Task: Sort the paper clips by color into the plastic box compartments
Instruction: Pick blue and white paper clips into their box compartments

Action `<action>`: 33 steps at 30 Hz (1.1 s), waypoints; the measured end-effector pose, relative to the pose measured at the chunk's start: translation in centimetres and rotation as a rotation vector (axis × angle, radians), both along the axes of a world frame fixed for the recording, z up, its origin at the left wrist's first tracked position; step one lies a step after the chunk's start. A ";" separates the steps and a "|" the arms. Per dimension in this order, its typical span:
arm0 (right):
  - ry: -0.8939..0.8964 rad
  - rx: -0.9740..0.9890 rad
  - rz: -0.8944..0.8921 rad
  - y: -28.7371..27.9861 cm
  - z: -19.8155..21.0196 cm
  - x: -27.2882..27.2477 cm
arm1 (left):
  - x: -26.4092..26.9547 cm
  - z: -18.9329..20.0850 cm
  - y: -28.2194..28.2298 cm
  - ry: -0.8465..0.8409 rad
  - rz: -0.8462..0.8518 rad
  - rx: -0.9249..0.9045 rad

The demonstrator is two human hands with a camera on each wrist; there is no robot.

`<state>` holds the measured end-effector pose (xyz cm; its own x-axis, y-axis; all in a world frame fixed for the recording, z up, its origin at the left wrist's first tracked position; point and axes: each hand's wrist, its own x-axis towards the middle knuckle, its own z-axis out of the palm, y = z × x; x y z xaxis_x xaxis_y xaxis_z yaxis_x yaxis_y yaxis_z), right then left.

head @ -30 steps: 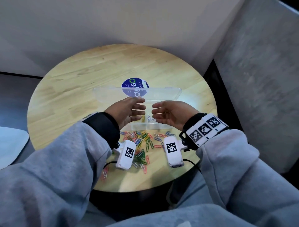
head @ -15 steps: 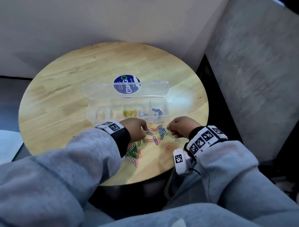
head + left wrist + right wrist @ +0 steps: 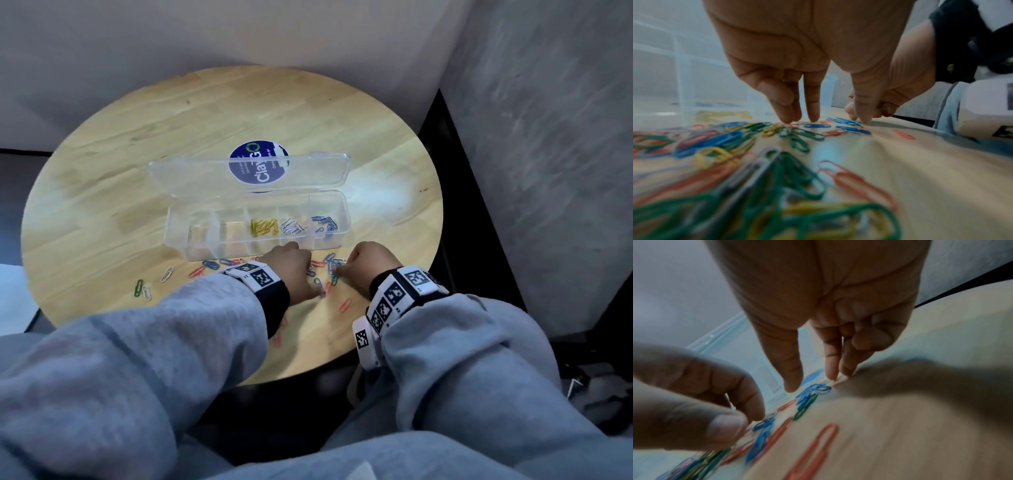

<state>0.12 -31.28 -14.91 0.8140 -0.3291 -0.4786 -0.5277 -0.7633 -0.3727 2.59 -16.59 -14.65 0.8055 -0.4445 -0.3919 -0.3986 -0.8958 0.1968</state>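
Paper clips (image 3: 329, 270) lie scattered on the table (image 3: 137, 178) just before my open plastic box (image 3: 257, 219). My left hand (image 3: 291, 270) touches them with fingertips (image 3: 813, 116) down, and my right hand (image 3: 368, 262) reaches with thumb and fingers apart over blue clips (image 3: 813, 390).

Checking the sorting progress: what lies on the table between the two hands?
In the head view, a few loose clips, mostly blue with some red, lie on the table between the left hand and the right hand.

Head overhead — wrists close, perhaps table-level.
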 end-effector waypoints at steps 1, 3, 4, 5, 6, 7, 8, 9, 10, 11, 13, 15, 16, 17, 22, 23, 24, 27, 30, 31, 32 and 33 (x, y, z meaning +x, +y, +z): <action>-0.009 -0.012 0.010 0.0 -0.1 0.1 | -0.1 -0.2 -0.3 -0.006 0.010 0.008; -0.026 -0.029 0.023 0.1 -0.4 0.2 | -0.2 -0.5 -0.9 -0.019 0.012 0.022; -0.031 -0.033 0.028 0.2 -0.5 0.2 | -0.2 -0.7 -1.1 -0.024 0.013 0.024; -0.031 -0.031 0.033 0.2 -0.6 0.3 | -0.2 -0.9 -1.3 -0.026 0.019 0.019; -0.031 -0.028 0.039 0.2 -0.7 0.3 | -0.2 -1.0 -1.4 -0.025 0.026 0.012; -0.031 -0.024 0.041 0.2 -0.7 0.3 | -0.1 -1.0 -1.4 -0.018 0.030 0.005; -0.031 -0.023 0.041 0.2 -0.7 0.4 | 0.0 -1.0 -1.3 -0.006 0.033 -0.004; -0.029 -0.024 0.041 0.1 -0.7 0.4 | 0.1 -1.0 -1.3 0.012 0.036 -0.018; -0.027 -0.025 0.044 0.1 -0.8 0.5 | 0.2 -0.9 -1.2 0.032 0.042 -0.038; -0.023 -0.023 0.047 0.0 -0.8 0.5 | 0.3 -0.9 -1.0 0.047 0.051 -0.058; -0.021 -0.008 0.050 0.0 -0.9 0.6 | 0.5 -0.8 -0.6 0.071 0.080 -0.101; -0.032 0.009 0.046 0.0 -0.9 0.5 | 0.6 -0.7 -0.2 0.095 0.115 -0.145; -0.040 0.012 0.040 0.0 -1.0 0.5 | 0.6 -0.7 0.0 0.103 0.132 -0.163; -0.048 0.012 0.035 0.0 -1.0 0.5 | 0.7 -0.7 0.2 0.107 0.146 -0.176; -0.041 0.001 0.053 0.1 -1.0 0.7 | 0.6 -0.8 0.1 0.068 0.152 -0.128; -0.037 -0.006 0.060 0.1 -1.0 0.8 | 0.6 -0.8 0.0 0.059 0.155 -0.111; -0.032 -0.012 0.067 0.1 -1.0 0.8 | 0.6 -0.8 0.0 0.055 0.160 -0.099; -0.014 -0.023 0.087 0.0 -1.0 0.7 | 0.7 -0.7 -0.3 0.051 0.162 -0.069; -0.004 -0.048 0.113 0.1 -1.0 0.6 | 0.7 -0.6 -0.5 0.049 0.142 -0.052; -0.005 -0.054 0.121 0.2 -1.0 0.6 | 0.7 -0.5 -0.5 0.054 0.141 -0.054; -0.006 -0.059 0.127 0.2 -1.0 0.6 | 0.7 -0.5 -0.5 0.061 0.141 -0.058; -0.009 -0.059 0.132 0.2 -0.9 0.5 | 0.8 -0.6 -0.4 0.071 0.140 -0.062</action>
<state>0.66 -31.09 -15.84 0.8562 -0.2460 -0.4543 -0.4181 -0.8465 -0.3295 3.34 -17.02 -15.20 0.8326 -0.3552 -0.4249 -0.2541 -0.9268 0.2766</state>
